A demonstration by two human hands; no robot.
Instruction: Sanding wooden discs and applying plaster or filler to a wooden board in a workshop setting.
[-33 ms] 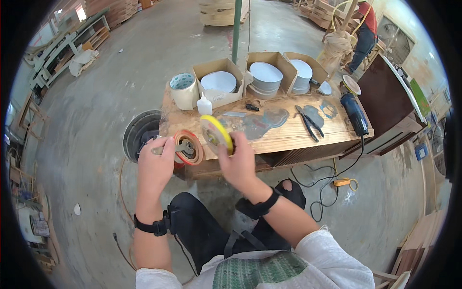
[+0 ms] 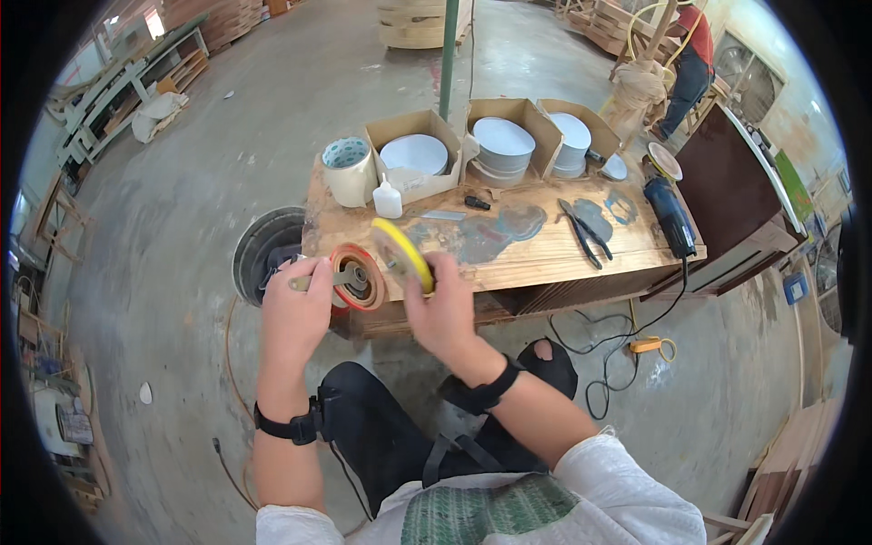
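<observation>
My left hand [image 2: 298, 304] is closed on a small flat metal wrench [image 2: 342, 279]. The wrench's end lies across the hub of a round, red-rimmed tool head [image 2: 374, 297] at the bench's left front corner. What is behind that head is mostly hidden by my left hand. In my right hand [image 2: 447, 313], thumb and fingers grip the rim of a round yellow-edged backing pad [image 2: 404, 247]. The pad is tilted, its pale side with a central metal fitting facing the tool head. Pad and tool head look slightly apart.
On the wooden bench [image 2: 509, 263] are pliers [image 2: 584, 234], a white bottle [image 2: 387, 200], a big tape roll [image 2: 347, 182], a blue grinder [image 2: 669, 218] and boxes [image 2: 445, 182] of round discs. A dark bucket [image 2: 245, 263] stands left; cords [image 2: 599, 386] cross the floor. Another person [image 2: 686, 82] stands far right.
My right hand has shifted slightly left with the yellow-edged backing pad, bringing it nearer the tool head. My left hand and the wrench have hardly moved.
</observation>
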